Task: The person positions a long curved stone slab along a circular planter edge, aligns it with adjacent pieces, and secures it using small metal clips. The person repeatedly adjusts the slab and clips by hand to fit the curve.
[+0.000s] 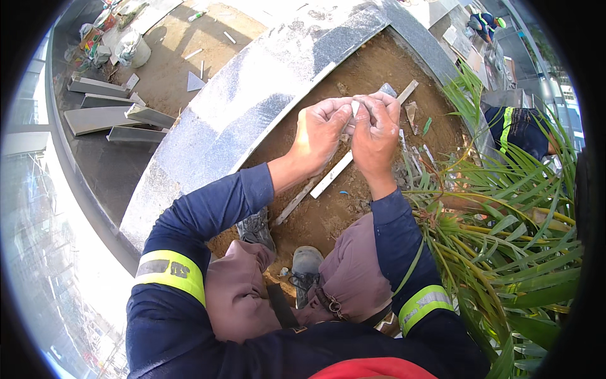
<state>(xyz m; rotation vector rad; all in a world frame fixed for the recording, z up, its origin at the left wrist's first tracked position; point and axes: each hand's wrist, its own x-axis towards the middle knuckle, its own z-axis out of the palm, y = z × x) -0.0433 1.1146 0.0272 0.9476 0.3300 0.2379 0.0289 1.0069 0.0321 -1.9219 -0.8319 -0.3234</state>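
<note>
My left hand (320,131) and my right hand (375,136) meet in front of me, over bare soil. Both have fingers and thumbs pinched together, dusted with white. Between the fingertips is a small whitish piece (355,108); its kind is too small to make out, and the fingers cover most of it. Beneath the hands a pale narrow strip (332,175) lies on the brown soil (366,66). Just left of my left hand runs the edge of a curved grey stone ledge (208,136).
Palm fronds (517,252) crowd the right side. Beyond them a person in dark clothing (521,131) bends down; another person (485,26) works farther back. Grey slabs (104,120) and a whitish bucket (136,52) stand at far left. Small scraps (411,114) litter the soil.
</note>
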